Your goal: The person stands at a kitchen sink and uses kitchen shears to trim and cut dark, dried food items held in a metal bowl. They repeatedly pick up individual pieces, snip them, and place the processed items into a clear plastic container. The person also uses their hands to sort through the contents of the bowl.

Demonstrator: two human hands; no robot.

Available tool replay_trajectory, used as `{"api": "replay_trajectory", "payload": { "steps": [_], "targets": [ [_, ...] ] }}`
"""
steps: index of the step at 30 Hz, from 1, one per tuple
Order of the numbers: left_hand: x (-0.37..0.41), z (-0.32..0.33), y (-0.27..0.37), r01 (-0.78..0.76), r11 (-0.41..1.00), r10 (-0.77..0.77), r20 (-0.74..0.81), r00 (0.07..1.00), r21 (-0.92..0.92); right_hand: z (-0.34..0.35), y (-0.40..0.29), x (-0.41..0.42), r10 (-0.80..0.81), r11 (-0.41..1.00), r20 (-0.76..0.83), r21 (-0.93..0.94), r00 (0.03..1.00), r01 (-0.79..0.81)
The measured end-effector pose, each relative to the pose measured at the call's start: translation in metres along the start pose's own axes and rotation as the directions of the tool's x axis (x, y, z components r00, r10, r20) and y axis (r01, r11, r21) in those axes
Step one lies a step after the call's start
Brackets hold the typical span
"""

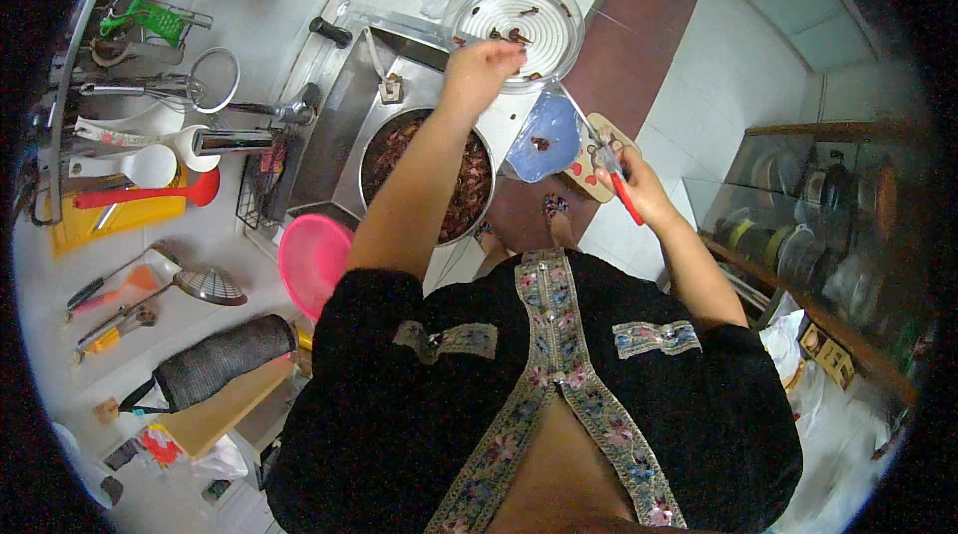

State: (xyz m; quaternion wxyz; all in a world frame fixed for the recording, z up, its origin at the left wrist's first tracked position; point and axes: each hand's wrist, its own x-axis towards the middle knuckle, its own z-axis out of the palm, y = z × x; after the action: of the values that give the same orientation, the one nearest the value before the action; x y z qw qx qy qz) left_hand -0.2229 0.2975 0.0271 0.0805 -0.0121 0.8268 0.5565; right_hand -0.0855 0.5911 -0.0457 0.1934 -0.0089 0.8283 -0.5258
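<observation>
My left hand [486,68] is over the near side of a round clear tray [557,68] with ringed grooves. Several small dark brown dried pieces [518,36] lie scattered in it. The fingers are bent, and whether they pinch a piece is hidden. To the right, my right hand [640,186] grips scissors [625,197] by their red handles, the long metal blades pointing up towards the tray's rim. Between my hands sits a blue dish [550,126], lined with clear plastic film, with a small dark clump [539,143] inside. Under my left forearm a round metal pot [490,201] holds many reddish-brown pieces.
The steel sink [329,126] lies left of the pot, with a pink plastic basin [310,257] nearer me. Whisks, ladles and a skimmer [213,285] hang on the left wall. A patterned board [595,186] is beneath my right hand. A dish cabinet [808,212] stands at right.
</observation>
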Motion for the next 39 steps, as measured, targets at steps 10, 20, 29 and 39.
{"api": "replay_trajectory", "payload": {
  "steps": [10,20,29,39],
  "targets": [
    [0.007,0.029,-0.034,-0.126,0.538,-0.152,0.243,0.958,0.833,0.006,-0.033,0.010,0.127,0.965,-0.043,0.237,0.991,-0.113],
    [-0.037,0.118,-0.064,-0.255,0.314,-0.337,0.358,0.871,0.915,0.014,-0.033,0.015,-0.001,0.991,-0.086,0.135,0.996,0.012],
    [-0.079,0.059,-0.032,-0.318,0.726,0.070,0.394,0.916,0.610,0.017,-0.056,0.039,-0.120,0.992,-0.037,0.025,0.992,0.121],
    [-0.139,-0.075,-0.095,-0.128,0.803,0.259,-0.148,0.954,0.583,0.070,-0.149,0.052,-0.128,0.952,0.109,0.292,0.986,0.091]
  ]
}}
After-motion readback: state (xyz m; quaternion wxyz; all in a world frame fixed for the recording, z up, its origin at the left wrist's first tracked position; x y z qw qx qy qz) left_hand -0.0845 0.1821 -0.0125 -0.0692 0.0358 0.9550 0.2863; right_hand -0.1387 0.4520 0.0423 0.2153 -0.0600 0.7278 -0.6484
